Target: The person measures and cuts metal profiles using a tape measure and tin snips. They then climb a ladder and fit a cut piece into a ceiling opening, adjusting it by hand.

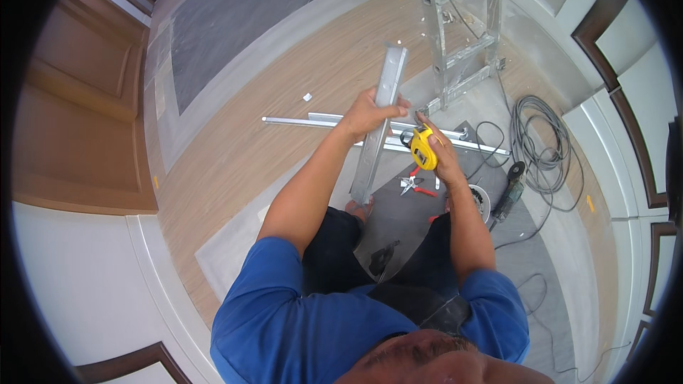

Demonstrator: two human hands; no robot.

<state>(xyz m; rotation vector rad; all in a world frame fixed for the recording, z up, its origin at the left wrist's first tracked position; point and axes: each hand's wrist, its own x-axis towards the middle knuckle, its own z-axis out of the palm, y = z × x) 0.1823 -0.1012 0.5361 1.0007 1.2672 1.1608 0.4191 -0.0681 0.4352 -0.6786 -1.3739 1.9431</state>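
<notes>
My left hand (371,112) is wrapped round a grey metal channel (388,82), which stands tilted with its lower end near my foot. In my right hand (444,153) sits a yellow tape measure (422,148), close beside the channel. I cannot make out any drawn-out blade. Beyond both hands, several thin metal profiles (299,122) lie across the floor. Red-handled pliers (410,183) rest on the grey floor just below the tape measure.
An aluminium ladder (466,53) stands ahead to the right. Beside it lie a coiled grey cable (544,139) and an angle grinder (509,195). A white bucket (480,201) is by my right forearm. Brown panelled doors (82,99) line the left; white panelling (633,149) is on the right.
</notes>
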